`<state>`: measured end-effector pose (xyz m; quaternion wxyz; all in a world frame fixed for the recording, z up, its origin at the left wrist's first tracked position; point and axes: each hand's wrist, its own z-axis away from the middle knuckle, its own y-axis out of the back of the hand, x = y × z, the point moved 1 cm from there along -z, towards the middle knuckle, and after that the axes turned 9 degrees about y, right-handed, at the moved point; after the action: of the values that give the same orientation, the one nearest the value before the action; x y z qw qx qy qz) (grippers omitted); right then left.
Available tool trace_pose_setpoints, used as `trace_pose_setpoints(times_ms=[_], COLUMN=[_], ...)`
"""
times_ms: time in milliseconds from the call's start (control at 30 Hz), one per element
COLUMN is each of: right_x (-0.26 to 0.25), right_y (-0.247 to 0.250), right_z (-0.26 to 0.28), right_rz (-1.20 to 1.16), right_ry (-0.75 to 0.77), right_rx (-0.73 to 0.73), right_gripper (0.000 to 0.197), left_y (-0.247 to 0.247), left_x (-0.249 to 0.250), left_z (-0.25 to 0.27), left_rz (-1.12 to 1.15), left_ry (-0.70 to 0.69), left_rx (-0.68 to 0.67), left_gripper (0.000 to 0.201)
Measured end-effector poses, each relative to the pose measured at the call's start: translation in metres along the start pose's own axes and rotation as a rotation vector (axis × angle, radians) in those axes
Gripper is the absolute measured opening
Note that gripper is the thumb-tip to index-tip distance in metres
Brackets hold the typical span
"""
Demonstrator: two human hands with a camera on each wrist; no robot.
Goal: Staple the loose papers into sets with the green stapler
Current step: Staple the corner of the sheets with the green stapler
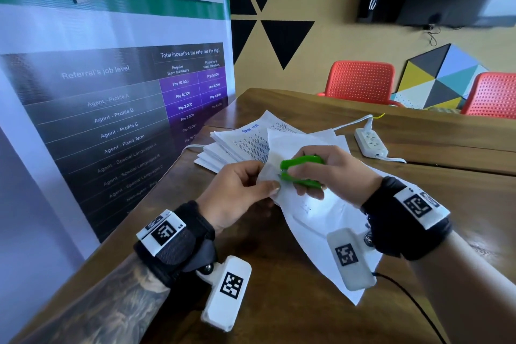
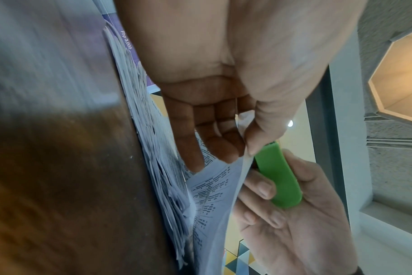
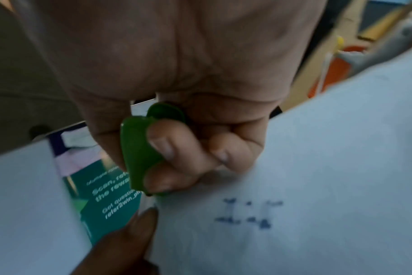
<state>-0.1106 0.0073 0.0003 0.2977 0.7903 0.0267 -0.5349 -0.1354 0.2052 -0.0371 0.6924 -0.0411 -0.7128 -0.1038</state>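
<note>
Stapler (image 1: 301, 171), green, held in right hand (image 1: 335, 173) grip, mouth at corner of sheet set (image 1: 312, 212); left hand (image 1: 237, 193) pinches same corner. Align edges, seat fully, squeeze firmly.

Printed on the wall poster (image 1: 117, 109): "Referral's job level", "Total incentive for referrer (in Php)", "Agent - Profile A", "Php 10,000", "Php 3,000".

Left hand (image 1: 237, 193) low centre of the head view, thumb and fingers pinching the sheets' corner (image 1: 269, 173). Right hand (image 1: 335, 173) just to its right, fingers curled round the green stapler (image 1: 301, 170), thumb on top. Both forearms entering from the bottom corners, wrists strapped in black bands.
</note>
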Motion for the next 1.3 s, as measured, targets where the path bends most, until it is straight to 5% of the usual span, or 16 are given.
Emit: trace_pose_setpoints(times_ms=[167,233,367,500,1300], right_x=[0.004,0.000,-0.008,-0.011,-0.016], right_y=[-0.004,-0.001,0.002,0.000,-0.013], right_z=[-0.004,-0.001,0.005,0.006,0.005], right_rz=[-0.195,-0.068,0.325,0.559,0.719], right_ry=[-0.085,-0.047,0.088,0.173,0.176], right_rx=[0.038,0.020,0.003,0.051,0.010], right_gripper=[0.027,0.032,0.011,0.019,0.019], left_y=[-0.001,-0.001,-0.001,-0.002,-0.001], left_x=[0.001,0.000,-0.001,0.001,-0.001], left_z=[0.000,0.000,-0.001,-0.001,0.000], left_rz=[0.048,0.071,0.139,0.212,0.141], left_ry=[-0.015,0.009,0.046,0.105,0.026], left_rx=[-0.006,0.007,0.054,0.073,0.127], left_gripper=[0.004,0.005,0.011,0.016,0.027])
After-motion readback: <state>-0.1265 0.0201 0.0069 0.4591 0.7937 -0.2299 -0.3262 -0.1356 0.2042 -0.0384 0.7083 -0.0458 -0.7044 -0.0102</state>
